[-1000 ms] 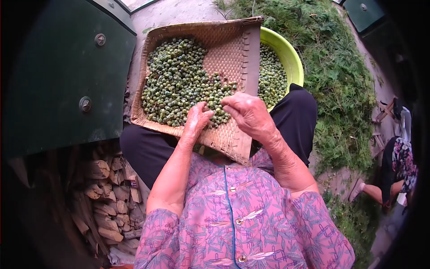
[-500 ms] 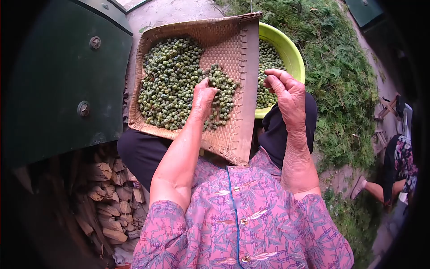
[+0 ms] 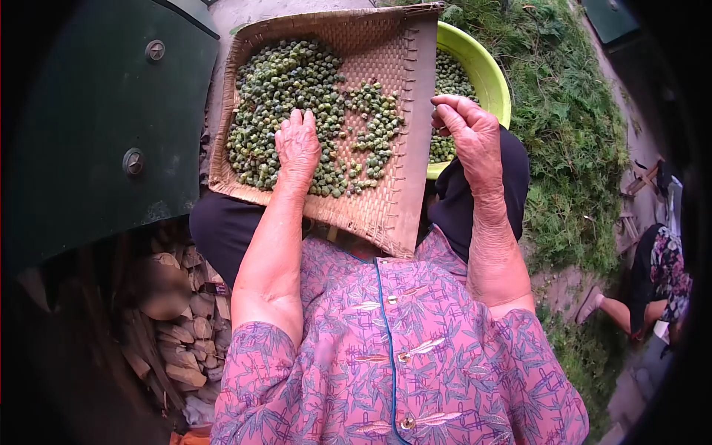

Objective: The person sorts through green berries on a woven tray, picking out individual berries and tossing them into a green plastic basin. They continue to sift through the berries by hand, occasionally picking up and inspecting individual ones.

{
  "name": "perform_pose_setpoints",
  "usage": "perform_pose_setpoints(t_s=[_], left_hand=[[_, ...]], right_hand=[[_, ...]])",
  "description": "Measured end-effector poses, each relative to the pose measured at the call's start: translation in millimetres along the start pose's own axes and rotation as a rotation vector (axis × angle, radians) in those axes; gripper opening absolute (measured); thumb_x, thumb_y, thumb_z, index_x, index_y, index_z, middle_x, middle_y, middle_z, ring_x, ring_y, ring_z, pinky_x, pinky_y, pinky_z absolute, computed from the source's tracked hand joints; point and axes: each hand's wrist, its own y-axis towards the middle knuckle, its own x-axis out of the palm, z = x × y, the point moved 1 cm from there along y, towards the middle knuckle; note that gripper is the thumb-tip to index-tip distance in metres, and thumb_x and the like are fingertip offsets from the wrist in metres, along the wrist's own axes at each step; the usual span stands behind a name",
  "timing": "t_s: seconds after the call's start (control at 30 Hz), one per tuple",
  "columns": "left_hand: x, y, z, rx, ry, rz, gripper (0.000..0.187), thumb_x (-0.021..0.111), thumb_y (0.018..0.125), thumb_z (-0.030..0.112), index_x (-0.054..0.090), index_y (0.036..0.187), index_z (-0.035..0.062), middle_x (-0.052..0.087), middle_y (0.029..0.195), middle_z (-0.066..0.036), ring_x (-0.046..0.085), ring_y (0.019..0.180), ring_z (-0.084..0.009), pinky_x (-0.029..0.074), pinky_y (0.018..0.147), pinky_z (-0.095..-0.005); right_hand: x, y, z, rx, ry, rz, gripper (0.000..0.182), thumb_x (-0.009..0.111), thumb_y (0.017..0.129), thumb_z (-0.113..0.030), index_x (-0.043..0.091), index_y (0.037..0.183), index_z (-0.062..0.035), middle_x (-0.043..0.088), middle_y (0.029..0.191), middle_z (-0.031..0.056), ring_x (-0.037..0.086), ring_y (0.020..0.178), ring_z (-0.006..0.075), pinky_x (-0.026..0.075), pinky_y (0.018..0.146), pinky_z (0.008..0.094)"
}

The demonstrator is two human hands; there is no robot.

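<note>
A woven tray (image 3: 371,215) lies across my lap, its flat edge strip on the right side. In it lies a large heap of small, round green fruits or cones (image 3: 285,78), with a smaller scatter (image 3: 378,122) of them to the right. My left hand (image 3: 298,142) lies on the large heap, palm down, fingers outstretched. My right hand (image 3: 475,133) hovers by the tray's right edge, over the near side of a yellow-green basin (image 3: 486,70). Its thumb and forefinger are pinched together; whatever is between them is too small to name. More green pieces (image 3: 451,78) fill the basin.
Cut leafy branches (image 3: 564,141) cover the ground on the right. A dark green metal panel (image 3: 96,141) stands close on my left, with split firewood (image 3: 185,341) below it. Another person's leg (image 3: 619,313) shows at the far right.
My left hand has moved left from the small scatter onto the large heap. The scatter lies more spread out, with bare weave showing beside it. My right hand stays pinched, slightly lower relative to the tray.
</note>
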Motion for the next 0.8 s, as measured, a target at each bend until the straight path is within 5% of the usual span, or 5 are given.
perform_pose_setpoints(t_s=[0.33,0.5,0.57,0.73,0.8], left_hand=[[11.8,-31.4,14.8,0.049,-0.286,0.008,0.016,0.05,0.072,-0.005,0.053,0.088,0.0005,0.052,0.093,-0.019,0.054,0.085,-0.0373,0.046,0.074,-0.0444],[11.0,-55.1,20.1,0.118,-0.634,0.012,0.036,0.047,0.074,-0.006,0.057,0.109,-0.0018,0.059,0.094,-0.021,0.056,0.091,-0.0377,0.046,0.081,-0.0419],[-2.1,-60.4,9.9,-0.229,-1.052,-0.146,0.033,0.054,0.078,-0.001,0.059,0.111,-0.0004,0.06,0.108,-0.019,0.059,0.099,-0.0319,0.046,0.086,-0.0341],[-41.8,-74.2,-9.0,-0.034,-0.433,0.011,0.026,0.052,0.076,-0.003,0.06,0.101,0.0021,0.06,0.091,-0.018,0.059,0.086,-0.035,0.048,0.077,-0.0413],[-43.4,-77.6,-3.0,0.074,-0.255,-0.174,0.017,0.053,0.075,-0.001,0.057,0.091,0.0023,0.058,0.086,-0.017,0.057,0.083,-0.0344,0.048,0.074,-0.0434]], right_hand=[[2.4,1.8,6.3,0.042,-0.004,-0.068,0.019,0.058,0.09,-0.012,0.065,0.104,-0.0009,0.064,0.081,0.0026,0.059,0.072,0.0087,0.047,0.065,0.0219],[4.1,1.6,4.9,0.038,-0.012,-0.083,0.019,0.058,0.09,-0.012,0.065,0.103,-0.0005,0.064,0.08,0.003,0.059,0.072,0.0088,0.047,0.065,0.0217],[4.3,0.7,4.7,0.049,-0.009,-0.082,0.019,0.058,0.09,-0.012,0.065,0.103,-0.0003,0.064,0.08,0.0031,0.059,0.072,0.0088,0.047,0.065,0.0217],[9.9,2.8,6.1,0.019,0.007,-0.069,0.018,0.057,0.088,-0.011,0.067,0.099,-0.0006,0.063,0.075,0.0017,0.057,0.067,0.0074,0.047,0.063,0.0227],[11.4,3.7,6.7,0.017,0.0,-0.076,0.018,0.057,0.088,-0.011,0.067,0.099,-0.0007,0.063,0.075,0.0017,0.058,0.067,0.0074,0.047,0.063,0.0226]])
